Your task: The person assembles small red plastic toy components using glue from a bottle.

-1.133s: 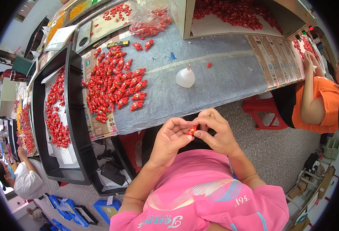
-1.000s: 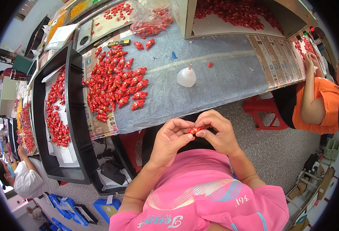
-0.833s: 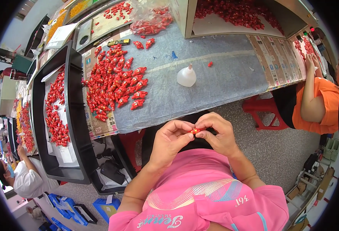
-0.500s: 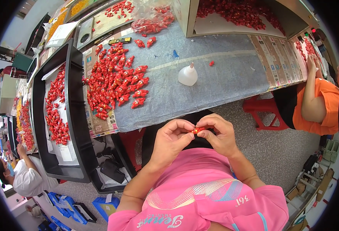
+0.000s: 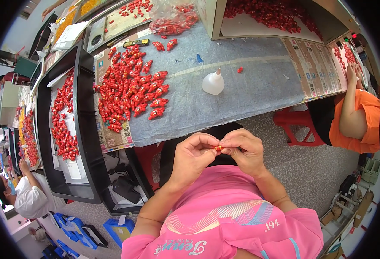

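Note:
Between my fingertips, over my lap at the table's front edge, is a small red plastic figure [image 5: 218, 148] with yellow marks. My left hand [image 5: 195, 156] pinches it from one side, and my right hand [image 5: 244, 151] pinches it from the other. Fingers cover most of the piece, so its exact shape is hidden. A big pile of similar red figures [image 5: 131, 86] lies on the table to the left. A white squeeze bottle [image 5: 213, 83] with a thin tip stands beyond my hands, and a single small red piece [image 5: 240, 69] lies beside it.
A black tray [image 5: 95, 142] of red parts stands at the left. Behind the pile lie a plastic bag of red pieces [image 5: 172, 26] and a yellow-black stick [image 5: 136, 42]. An open box of red parts [image 5: 276, 31] stands at the back. A person in orange [image 5: 354, 121] sits at right.
My hands stay in nearly the same place. My fingers have closed more over the red figure, so less of it shows. The view has shifted slightly.

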Tool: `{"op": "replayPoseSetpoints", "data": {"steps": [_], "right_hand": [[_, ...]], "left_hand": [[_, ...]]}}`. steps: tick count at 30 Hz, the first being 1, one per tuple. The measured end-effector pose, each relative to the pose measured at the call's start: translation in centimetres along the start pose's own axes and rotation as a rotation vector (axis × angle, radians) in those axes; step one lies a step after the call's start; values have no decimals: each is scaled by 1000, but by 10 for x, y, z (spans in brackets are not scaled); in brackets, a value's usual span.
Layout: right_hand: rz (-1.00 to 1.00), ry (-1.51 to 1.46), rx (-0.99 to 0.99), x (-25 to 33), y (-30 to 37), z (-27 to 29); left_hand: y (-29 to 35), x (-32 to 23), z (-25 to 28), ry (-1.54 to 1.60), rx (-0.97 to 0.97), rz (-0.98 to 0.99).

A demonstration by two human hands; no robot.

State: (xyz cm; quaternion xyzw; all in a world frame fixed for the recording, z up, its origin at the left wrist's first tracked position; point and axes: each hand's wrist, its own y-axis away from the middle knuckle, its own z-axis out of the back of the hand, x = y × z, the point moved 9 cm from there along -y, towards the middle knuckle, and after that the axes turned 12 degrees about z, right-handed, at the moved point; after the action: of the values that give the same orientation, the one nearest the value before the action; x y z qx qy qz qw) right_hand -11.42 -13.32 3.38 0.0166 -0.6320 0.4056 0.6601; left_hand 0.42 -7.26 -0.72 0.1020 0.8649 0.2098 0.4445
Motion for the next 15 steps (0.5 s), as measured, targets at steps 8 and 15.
{"op": "replayPoseSetpoints", "data": {"steps": [8, 15], "right_hand": [[-95, -103, -27, -12, 4, 0], [-155, -212, -55, -25, 9, -1]], "left_hand": [[-1, 0, 3, -16, -15, 0], [-2, 2, 3, 5, -15, 30]]}}
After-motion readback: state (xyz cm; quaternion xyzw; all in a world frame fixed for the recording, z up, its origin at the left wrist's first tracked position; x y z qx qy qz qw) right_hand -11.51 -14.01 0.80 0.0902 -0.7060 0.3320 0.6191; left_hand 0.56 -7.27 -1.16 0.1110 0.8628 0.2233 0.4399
